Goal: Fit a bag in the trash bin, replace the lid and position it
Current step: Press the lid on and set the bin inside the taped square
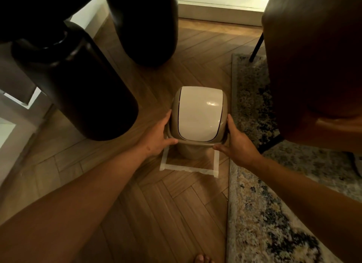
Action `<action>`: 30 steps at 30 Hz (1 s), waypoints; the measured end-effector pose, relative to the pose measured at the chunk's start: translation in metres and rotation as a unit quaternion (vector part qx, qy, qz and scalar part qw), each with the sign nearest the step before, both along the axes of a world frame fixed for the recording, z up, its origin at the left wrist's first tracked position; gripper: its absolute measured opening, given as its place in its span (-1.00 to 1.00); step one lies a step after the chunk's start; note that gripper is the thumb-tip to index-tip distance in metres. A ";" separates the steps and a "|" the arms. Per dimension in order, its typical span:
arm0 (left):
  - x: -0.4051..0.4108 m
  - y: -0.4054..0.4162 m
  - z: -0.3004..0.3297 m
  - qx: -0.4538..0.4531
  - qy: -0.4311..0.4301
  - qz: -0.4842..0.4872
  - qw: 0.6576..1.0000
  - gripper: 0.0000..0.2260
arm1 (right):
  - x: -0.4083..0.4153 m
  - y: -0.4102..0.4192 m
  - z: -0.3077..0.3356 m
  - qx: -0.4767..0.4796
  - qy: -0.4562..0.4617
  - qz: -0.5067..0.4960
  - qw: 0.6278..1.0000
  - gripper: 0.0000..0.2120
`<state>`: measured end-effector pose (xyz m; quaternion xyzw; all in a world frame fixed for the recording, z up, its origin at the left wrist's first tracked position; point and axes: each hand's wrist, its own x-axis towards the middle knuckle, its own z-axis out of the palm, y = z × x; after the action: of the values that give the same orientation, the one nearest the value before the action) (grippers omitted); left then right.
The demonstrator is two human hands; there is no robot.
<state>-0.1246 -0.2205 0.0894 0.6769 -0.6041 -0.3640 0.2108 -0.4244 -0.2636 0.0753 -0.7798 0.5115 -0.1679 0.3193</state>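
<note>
— Forearms fill the near view; where's the trash bin [197,123]?

— Between the hands. Left hand [158,137] and right hand [238,143] clamp its lid rim [195,142], over the tape square [188,169].

— Handling?

— Probably light, stiff, smooth plastic; best gripped at the rim.

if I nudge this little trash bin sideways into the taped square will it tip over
Possibly: the trash bin looks wider at its lid than at its base, so top-heavy. It seems light plastic, and should slide easily on the smooth wood floor. The white flap may swing if jolted.
</note>
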 end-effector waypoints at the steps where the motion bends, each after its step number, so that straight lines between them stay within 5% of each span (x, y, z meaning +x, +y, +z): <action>1: -0.001 0.000 0.000 0.001 0.002 -0.001 1.000 0.00 | 0.000 0.000 0.000 -0.002 0.001 -0.002 1.000 0.22; 30: -0.001 0.010 0.021 -0.029 -0.063 -0.018 0.997 -0.10 | 0.001 0.006 0.031 -0.071 -0.007 0.001 0.997 0.08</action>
<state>-0.1253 -0.2103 0.1105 0.6811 -0.6384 -0.3068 0.1855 -0.4234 -0.2574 0.1062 -0.7998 0.4955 -0.2090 0.2666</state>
